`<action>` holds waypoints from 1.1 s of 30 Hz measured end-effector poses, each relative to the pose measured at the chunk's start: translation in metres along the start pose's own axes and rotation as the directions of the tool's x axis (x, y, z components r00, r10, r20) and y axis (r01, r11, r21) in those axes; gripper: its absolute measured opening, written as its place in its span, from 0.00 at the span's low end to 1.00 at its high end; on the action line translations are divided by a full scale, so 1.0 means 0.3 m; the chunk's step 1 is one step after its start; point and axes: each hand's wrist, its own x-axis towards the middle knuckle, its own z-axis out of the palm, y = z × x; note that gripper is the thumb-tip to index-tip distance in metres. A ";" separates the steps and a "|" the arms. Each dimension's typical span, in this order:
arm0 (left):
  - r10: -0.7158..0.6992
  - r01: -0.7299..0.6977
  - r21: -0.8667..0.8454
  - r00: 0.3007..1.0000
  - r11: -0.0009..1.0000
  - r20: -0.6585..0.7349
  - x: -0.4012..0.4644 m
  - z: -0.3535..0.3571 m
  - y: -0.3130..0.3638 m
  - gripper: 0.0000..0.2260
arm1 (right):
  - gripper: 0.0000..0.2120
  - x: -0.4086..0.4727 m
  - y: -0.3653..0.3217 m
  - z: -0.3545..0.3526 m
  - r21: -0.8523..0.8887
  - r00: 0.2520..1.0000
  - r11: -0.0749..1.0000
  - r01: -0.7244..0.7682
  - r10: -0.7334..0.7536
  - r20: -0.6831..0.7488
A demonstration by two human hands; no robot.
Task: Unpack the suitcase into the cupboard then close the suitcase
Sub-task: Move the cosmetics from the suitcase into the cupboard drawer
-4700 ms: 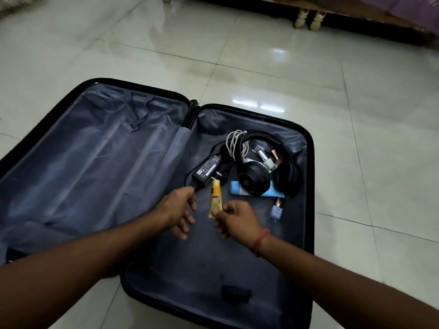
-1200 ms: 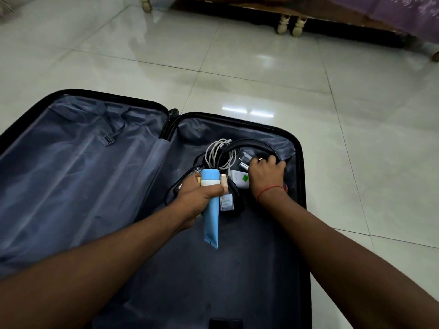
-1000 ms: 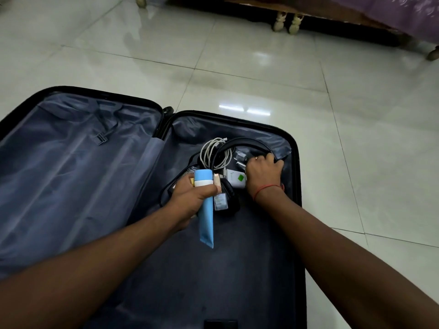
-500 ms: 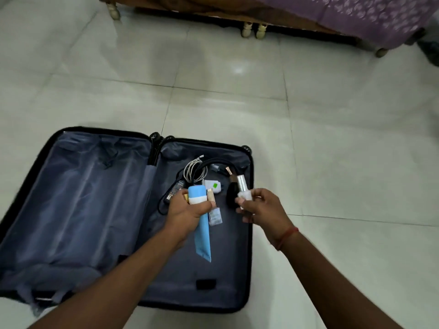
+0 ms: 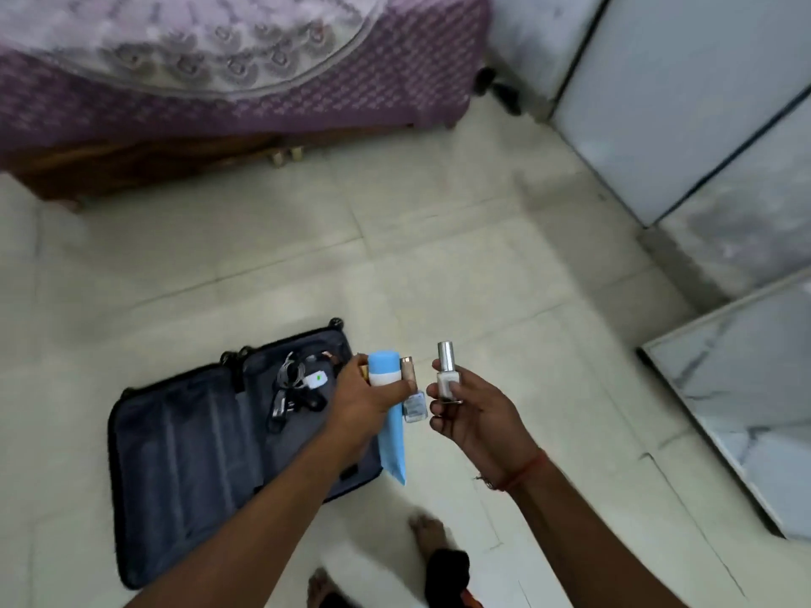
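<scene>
The black suitcase (image 5: 184, 467) lies open on the floor, lower left, with cables, a white charger (image 5: 317, 379) and a black adapter in its right half. My left hand (image 5: 364, 403) grips a blue tube (image 5: 390, 436) together with a small bottle with a gold cap (image 5: 412, 401) and a yellow tube, mostly hidden. My right hand (image 5: 471, 414) holds a white nail-polish bottle with a silver cap (image 5: 446, 375) upright. Both hands are raised in front of me, right of the suitcase.
A bed with a purple cover (image 5: 228, 81) stands at the back. White cupboard doors (image 5: 702, 103) rise at the right, and a marble-patterned panel (image 5: 746, 388) juts out at the lower right. My feet (image 5: 428, 533) stand on pale floor tiles.
I have stood up and turned right, so the suitcase now sits lower left and smaller. Both hands lifted away from the suitcase with their items; the cupboard has come into view.
</scene>
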 end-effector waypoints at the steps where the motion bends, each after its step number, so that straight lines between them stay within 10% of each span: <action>1: 0.007 -0.008 0.027 1.000 1.000 0.028 -0.064 0.041 0.060 0.21 | 0.18 -0.093 -0.051 0.010 0.016 1.000 0.999 0.029 -0.029 -0.005; 18: 0.033 -0.202 0.226 0.809 0.953 0.586 -0.767 1.282 0.336 0.13 | 0.18 -1.253 -0.511 -0.707 0.026 0.808 0.875 0.483 -0.434 -0.399; 27: -0.042 -0.189 0.258 0.726 0.948 0.687 -0.825 1.868 0.359 0.13 | 0.06 -1.423 -0.787 -1.105 -0.259 0.632 0.829 0.495 -0.548 -0.548; 33: -0.112 -0.235 0.330 0.635 0.914 0.764 -0.671 2.206 0.406 0.11 | 0.18 -1.344 -0.976 -1.327 -0.336 0.413 0.804 0.490 -0.554 -0.723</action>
